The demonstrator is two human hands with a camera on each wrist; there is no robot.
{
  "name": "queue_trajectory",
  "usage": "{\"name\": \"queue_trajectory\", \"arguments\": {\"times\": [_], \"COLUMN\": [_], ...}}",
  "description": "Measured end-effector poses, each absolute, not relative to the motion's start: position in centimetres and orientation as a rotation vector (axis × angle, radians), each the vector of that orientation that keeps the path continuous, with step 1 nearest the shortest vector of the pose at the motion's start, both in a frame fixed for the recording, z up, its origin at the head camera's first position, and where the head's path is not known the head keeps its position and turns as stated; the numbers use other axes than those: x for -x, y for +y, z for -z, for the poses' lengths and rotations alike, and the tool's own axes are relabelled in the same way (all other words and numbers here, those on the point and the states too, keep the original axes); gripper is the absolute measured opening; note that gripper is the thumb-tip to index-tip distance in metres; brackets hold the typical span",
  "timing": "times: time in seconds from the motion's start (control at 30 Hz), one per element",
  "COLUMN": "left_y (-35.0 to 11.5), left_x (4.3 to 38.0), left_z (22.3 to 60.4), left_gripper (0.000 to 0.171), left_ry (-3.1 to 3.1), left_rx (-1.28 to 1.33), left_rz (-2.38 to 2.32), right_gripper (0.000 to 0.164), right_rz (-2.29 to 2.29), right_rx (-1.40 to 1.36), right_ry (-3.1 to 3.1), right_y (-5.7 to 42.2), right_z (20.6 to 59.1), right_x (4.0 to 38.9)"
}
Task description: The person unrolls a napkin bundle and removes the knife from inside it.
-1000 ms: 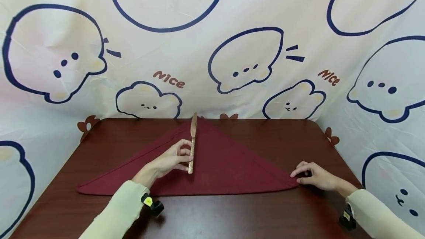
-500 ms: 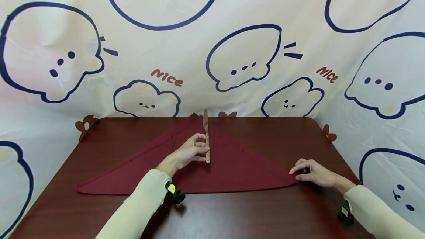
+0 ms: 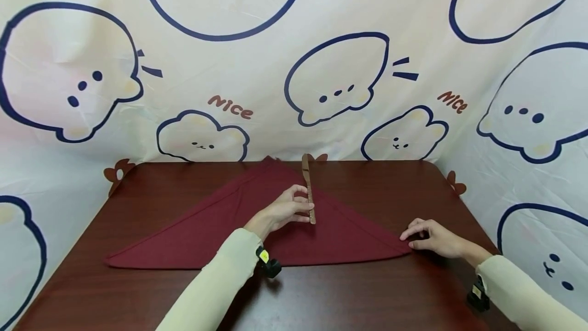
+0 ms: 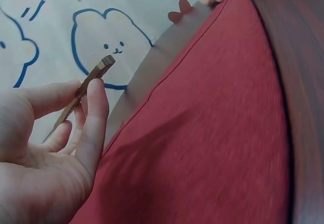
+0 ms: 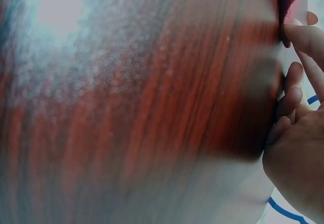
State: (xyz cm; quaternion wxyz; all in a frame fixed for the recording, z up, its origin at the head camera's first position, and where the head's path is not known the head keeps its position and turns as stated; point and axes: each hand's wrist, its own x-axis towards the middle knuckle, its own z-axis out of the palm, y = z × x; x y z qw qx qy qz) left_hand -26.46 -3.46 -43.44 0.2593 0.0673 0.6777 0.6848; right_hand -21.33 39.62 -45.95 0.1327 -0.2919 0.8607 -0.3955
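Note:
A gold-brown table knife (image 3: 309, 190) with a textured handle stands nearly lengthwise in the head view, blade pointing away. My left hand (image 3: 283, 211) pinches its handle between thumb and fingers, above the cloth. In the left wrist view, the knife (image 4: 83, 89) shows its handle end, and the fingers of the left hand (image 4: 55, 148) are around it. Beneath lies a dark red cloth (image 3: 206, 239) folded into a triangle, its point at the table's back edge. At its right corner, my right hand (image 3: 434, 239) touches the cloth with its fingertips; the right wrist view shows the cloth's tip (image 5: 289, 11) beside them.
The brown wooden table (image 3: 340, 295) extends in front of the cloth and to both sides. A white curtain (image 3: 266, 75) with blue cartoon outlines hangs behind and along the sides. Black wrist cameras (image 3: 271, 268) are strapped below the sleeves.
My left hand has carried the knife to the right across the cloth, from near the middle towards its right slope. The right hand stays at the corner.

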Motion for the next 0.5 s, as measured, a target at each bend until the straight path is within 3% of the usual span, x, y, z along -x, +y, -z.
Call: {"name": "queue_trajectory", "arguments": {"times": [0.5], "left_y": [1.1], "left_x": [26.6], "left_z": [43.6], "left_gripper": [0.044], "left_ry": [1.75], "left_rx": [-0.175], "left_rz": [-1.885], "right_gripper": [0.018], "right_rz": [1.175], "right_rx": [0.851], "right_ry": [2.472], "right_y": [39.7], "right_z": [46.0], "right_x": [20.9]}}
